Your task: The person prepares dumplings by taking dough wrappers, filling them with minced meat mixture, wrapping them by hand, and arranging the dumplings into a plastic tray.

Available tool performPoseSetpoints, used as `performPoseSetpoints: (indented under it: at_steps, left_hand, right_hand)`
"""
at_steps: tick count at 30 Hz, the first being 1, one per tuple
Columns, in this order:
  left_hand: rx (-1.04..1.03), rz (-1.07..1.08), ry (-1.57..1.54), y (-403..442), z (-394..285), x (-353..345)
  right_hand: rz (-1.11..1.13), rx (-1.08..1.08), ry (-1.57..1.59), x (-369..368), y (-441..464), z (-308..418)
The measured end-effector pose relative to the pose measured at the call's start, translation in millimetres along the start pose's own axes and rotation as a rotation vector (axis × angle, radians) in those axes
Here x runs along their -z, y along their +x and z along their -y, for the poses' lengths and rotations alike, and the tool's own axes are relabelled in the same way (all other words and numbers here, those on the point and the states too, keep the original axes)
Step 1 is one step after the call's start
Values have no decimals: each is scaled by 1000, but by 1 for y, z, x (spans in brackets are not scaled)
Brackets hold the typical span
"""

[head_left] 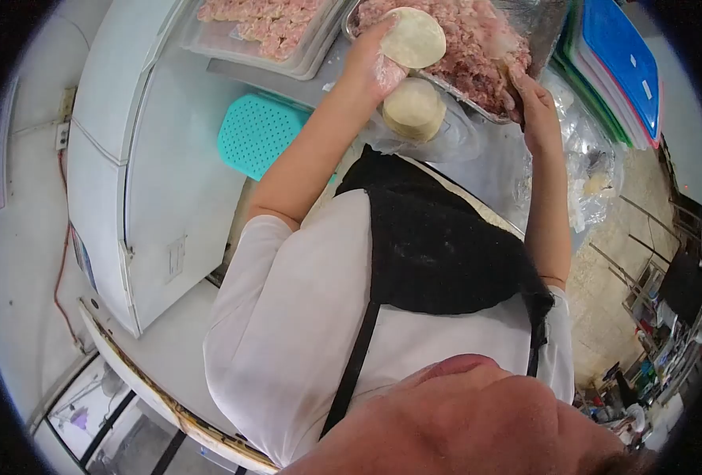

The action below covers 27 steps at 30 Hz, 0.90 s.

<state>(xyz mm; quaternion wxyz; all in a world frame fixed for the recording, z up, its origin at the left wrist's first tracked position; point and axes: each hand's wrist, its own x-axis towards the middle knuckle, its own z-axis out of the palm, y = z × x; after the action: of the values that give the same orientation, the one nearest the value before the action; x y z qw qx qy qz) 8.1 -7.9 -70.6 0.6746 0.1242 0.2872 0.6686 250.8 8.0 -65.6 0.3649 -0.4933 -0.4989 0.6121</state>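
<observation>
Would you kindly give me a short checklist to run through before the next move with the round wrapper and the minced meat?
1. Wrapper held in the left hand: ok.
2. Wrapper's visible face bare of meat: ok.
3. Minced meat at hand: ok, plenty in the tray.
4. Right hand at the meat: ok, at the tray's edge.
5. Tool in the right hand: cannot tell, too unclear.
6. More wrappers nearby: ok, a stack sits near the left hand.
</observation>
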Motion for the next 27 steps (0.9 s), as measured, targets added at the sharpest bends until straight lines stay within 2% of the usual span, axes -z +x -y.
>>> performPoseSetpoints:
  at_steps: [2, 3, 4, 5, 6, 7, 9, 11, 12, 15, 16, 19, 20, 23, 24, 26, 27]
  left_hand:
    - [-6, -4, 54, 0, 3, -21]
    - [74, 61, -94, 5, 5, -22]
    - [155, 125, -241, 12, 7, -22]
    - [239, 190, -387, 21, 9, -24]
    - [103, 213, -233, 30, 8, -32]
    - [115, 164, -214, 37, 5, -34]
    - [134, 62, -173, 51, -2, -28]
    - [141, 52, -179, 70, -6, -5]
    - [121, 47, -188, 77, -10, 1]
    - [126, 63, -99, 71, -27, -12]
    - [127, 91, -58, 71, -30, -15]
    - [180, 97, 25, 65, -47, -22]
    - [181, 110, 10, 65, -50, -21]
    - [198, 121, -75, 73, -47, -28]
    - [205, 108, -75, 69, -47, -32]
    - [231, 63, -159, 69, -46, -38]
    - [183, 142, -112, 63, -48, -44]
  right_hand:
    - [11, 3, -12, -2, 1, 3]
    - [41, -9, -23, -3, 1, 8]
    - [-22, 170, -154, -10, 4, 2]
    - [-29, 220, -261, -17, 4, -4]
    - [-39, 267, -368, -26, 4, -9]
    - [-53, 310, -472, -30, 5, -10]
    - [-62, 334, -838, -19, 3, 5]
    - [-53, 339, -1212, -9, -2, 34]
    - [-78, 268, -1353, -20, -16, 57]
    - [-160, 460, -1151, -49, -13, 53]
    - [-154, 457, -1255, -54, -5, 41]
    - [-53, 273, -1466, -43, -7, 73]
    - [-97, 238, -1541, -55, -25, 101]
    - [-172, 476, -1323, -70, -27, 89]
    - [-110, 381, -1338, -73, -26, 84]
    - [-99, 468, -1217, -57, -23, 74]
    - [-88, 518, -1160, -44, -20, 69]
